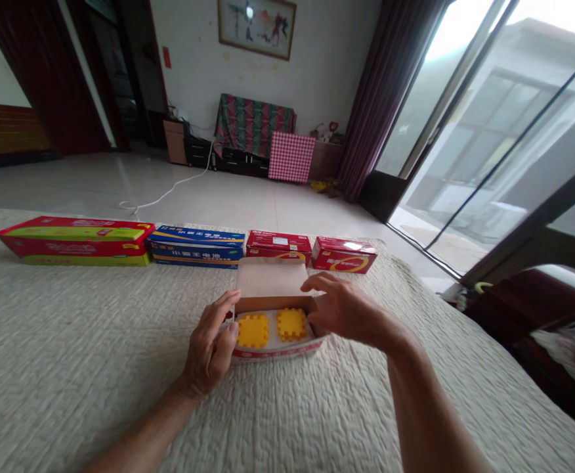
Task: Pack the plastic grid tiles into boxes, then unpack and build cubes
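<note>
An open cardboard box [277, 353] with a red-and-white front sits before me, its pale lid [272, 276] raised at the back. Inside, on a whitish layer, lie two yellow square pieces with notched edges: a left piece [254, 331] and a right piece [291, 324]. My left hand [212, 345] grips the box's left end, thumb at the rim and index finger near the lid's left edge. Over the right end, my right hand [344, 309] has its fingers bent and apart, the index by the lid's right edge. Its lower fingers are partly hidden.
Behind the box stand a long red-and-green box [78, 242], blue boxes [196, 246] and two red boxes, a left one [277, 244] and a right one [345, 255]. All rest on a quilted cream cover [120, 348]. Beyond is a tiled floor [248, 203] with a white cable [169, 187].
</note>
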`<state>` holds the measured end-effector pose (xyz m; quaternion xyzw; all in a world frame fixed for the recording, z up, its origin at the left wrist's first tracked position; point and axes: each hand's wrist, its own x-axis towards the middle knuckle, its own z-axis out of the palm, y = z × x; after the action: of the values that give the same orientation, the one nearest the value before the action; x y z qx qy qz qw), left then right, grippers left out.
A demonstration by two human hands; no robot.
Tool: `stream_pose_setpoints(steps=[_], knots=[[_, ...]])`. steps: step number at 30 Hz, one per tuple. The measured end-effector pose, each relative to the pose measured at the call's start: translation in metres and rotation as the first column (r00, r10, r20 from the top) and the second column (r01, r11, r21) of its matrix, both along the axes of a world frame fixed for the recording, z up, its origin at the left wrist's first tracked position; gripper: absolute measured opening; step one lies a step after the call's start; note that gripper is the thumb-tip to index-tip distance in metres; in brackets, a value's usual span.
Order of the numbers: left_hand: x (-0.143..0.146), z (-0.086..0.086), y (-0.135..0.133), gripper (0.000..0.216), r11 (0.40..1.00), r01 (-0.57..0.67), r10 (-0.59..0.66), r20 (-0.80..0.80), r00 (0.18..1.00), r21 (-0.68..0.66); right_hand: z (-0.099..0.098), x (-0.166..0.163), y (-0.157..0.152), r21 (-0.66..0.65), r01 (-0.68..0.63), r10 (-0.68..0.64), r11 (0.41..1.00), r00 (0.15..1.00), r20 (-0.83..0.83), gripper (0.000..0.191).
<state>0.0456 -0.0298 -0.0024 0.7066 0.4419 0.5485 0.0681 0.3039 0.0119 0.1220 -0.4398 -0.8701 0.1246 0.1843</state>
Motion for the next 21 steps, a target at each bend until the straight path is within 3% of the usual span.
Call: stream_pose_setpoints(steps=[5, 9, 15, 21], knots=[[0.000, -0.002, 0.000, 0.044, 1.000, -0.001, 0.001, 0.006, 1.000, -0.026, -0.007, 0.054, 0.024, 0.097, 0.165, -0.164, 0.981, 0.986, -0.023, 0.036], [-0.001, -0.004, 0.000, 0.044, 0.999, -0.007, 0.008, 0.013, 1.000, -0.047, -0.027, 0.090, 0.042, -0.027, 0.301, -0.297, 0.953, 0.950, 0.091, 0.054], [-0.001, -0.003, 0.000, 0.044, 0.998, -0.010, 0.011, 0.016, 1.000, -0.055, -0.048, 0.086, 0.051, -0.136, 0.295, -0.270, 0.946, 0.947, 0.175, 0.069], [-0.001, -0.003, -0.001, 0.044, 0.998, -0.012, 0.013, 0.016, 1.000, -0.061, -0.051, 0.084, 0.050, -0.134, 0.342, -0.312, 0.930, 0.928, 0.204, 0.057]])
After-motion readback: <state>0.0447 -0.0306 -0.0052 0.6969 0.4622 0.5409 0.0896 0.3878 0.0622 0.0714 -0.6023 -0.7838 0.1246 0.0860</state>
